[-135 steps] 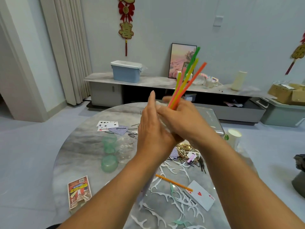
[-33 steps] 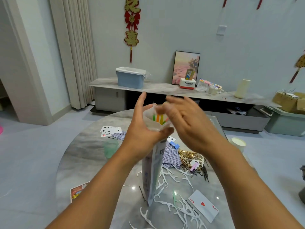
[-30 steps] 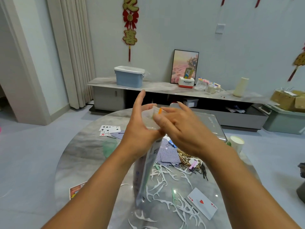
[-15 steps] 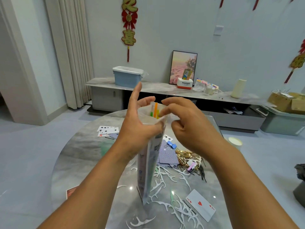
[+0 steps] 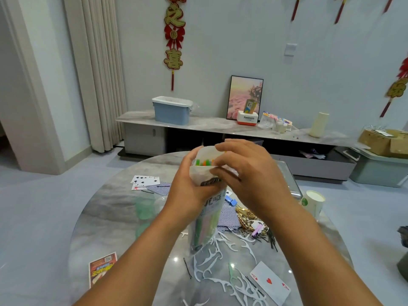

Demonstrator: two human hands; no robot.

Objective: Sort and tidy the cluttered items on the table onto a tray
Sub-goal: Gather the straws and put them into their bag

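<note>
I hold a tall clear plastic straw bag [image 5: 208,217] upright above the round marble table [image 5: 106,221]. My left hand [image 5: 189,188] grips the bag just below its open top. My right hand [image 5: 247,177] has its fingers curled over the bag's mouth and pinches the front edge. Green and orange straw tips [image 5: 204,162] show inside the opening, and more coloured straws show through the bag's lower part. The grey tray [image 5: 291,182] lies behind my right hand, mostly hidden.
White floss picks [image 5: 220,261], an ace-of-hearts card [image 5: 270,281], black hairpins [image 5: 271,239], gold clips [image 5: 245,215], more playing cards [image 5: 144,181], green cups [image 5: 144,209], a red leaflet [image 5: 102,269] and a paper cup [image 5: 313,199] are spread over the table.
The straws that stuck far out of my hands now sit down inside the bag. My right hand has come over the bag's mouth and closed on its edge.
</note>
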